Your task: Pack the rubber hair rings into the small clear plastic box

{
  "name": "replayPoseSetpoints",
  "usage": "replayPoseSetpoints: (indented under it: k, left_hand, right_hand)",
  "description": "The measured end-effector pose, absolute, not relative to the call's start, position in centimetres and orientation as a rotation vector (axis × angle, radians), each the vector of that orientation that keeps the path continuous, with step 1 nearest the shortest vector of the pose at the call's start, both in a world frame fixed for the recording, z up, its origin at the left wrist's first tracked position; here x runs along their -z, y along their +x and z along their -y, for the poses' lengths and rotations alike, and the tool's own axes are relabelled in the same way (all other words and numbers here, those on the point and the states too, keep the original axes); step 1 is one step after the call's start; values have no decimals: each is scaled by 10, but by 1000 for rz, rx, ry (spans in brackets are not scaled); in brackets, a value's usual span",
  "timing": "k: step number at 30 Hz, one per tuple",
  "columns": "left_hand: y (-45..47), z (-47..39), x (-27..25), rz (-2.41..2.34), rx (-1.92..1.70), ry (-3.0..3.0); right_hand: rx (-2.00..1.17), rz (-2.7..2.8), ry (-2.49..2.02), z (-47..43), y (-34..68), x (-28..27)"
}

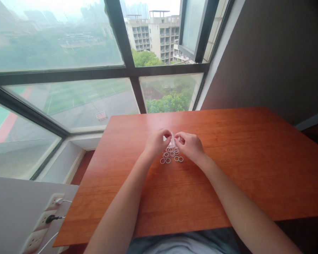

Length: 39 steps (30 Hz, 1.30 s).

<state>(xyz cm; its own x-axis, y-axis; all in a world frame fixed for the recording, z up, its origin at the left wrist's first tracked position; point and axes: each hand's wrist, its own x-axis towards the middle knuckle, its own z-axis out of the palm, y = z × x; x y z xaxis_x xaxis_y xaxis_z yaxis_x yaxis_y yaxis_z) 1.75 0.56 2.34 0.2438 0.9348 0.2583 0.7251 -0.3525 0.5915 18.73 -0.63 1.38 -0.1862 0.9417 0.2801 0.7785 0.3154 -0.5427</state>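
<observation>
Both of my hands meet over the middle of a reddish-brown wooden table (254, 169). My left hand (156, 141) and my right hand (190, 145) each pinch one side of a small clear plastic bag (171, 141) held between them, just above the tabletop. Below the bag, several small silver metal rings (171, 156) lie loose in a cluster on the wood, right beneath my fingers.
A large window with dark frames (132, 74) rises behind the table's far edge. A brown wall (275, 53) stands at the right. Wall sockets with a black plug (49, 218) and a white cable sit at the lower left.
</observation>
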Motion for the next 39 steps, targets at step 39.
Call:
replayPoseSetpoints:
  k: [39]
  left_hand:
    - [-8, -11, -22, -1752, -727, 2266]
  right_hand:
    - [-560, 2470, -1576, 25, 197, -32]
